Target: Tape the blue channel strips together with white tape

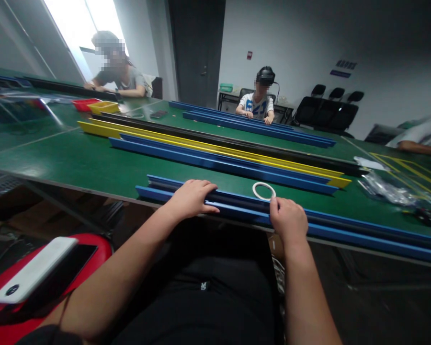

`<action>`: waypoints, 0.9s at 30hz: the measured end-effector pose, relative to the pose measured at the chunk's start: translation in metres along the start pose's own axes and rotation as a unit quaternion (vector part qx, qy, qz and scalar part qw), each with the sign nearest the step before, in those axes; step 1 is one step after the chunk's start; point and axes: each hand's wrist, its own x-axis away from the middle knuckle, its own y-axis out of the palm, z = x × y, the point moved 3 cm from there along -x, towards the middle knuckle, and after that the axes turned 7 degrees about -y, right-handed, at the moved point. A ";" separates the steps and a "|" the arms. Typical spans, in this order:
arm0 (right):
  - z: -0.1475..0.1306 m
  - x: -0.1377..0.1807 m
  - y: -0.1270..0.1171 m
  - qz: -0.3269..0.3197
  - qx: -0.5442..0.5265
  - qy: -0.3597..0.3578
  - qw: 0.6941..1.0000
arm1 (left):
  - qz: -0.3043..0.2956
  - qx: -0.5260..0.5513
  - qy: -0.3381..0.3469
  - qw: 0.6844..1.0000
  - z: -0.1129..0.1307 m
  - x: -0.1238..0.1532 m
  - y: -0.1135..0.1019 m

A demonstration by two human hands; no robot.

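A long blue channel rail [345, 230] lies along the near edge of the green table [75, 163], with a dark strip in its groove. My left hand [192, 197] rests palm down across the rail, fingers curled over it. My right hand [288, 218] is closed on the rail's near side, thumb and fingers pinched at the groove; what they pinch is hidden. A white tape ring [263, 190] lies flat on the table just beyond my right hand.
Further blue [219, 163], yellow [208, 148] and black rails lie across the table. Red and yellow trays [93, 105] stand far left, clear plastic bags [388, 187] at right. Three other people sit at the table. A white phone [32, 275] rests on a red stool beside me.
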 end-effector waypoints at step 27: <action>0.028 0.002 0.001 -0.044 0.016 0.051 0.998 | -0.006 0.039 0.032 0.999 0.044 -0.017 0.017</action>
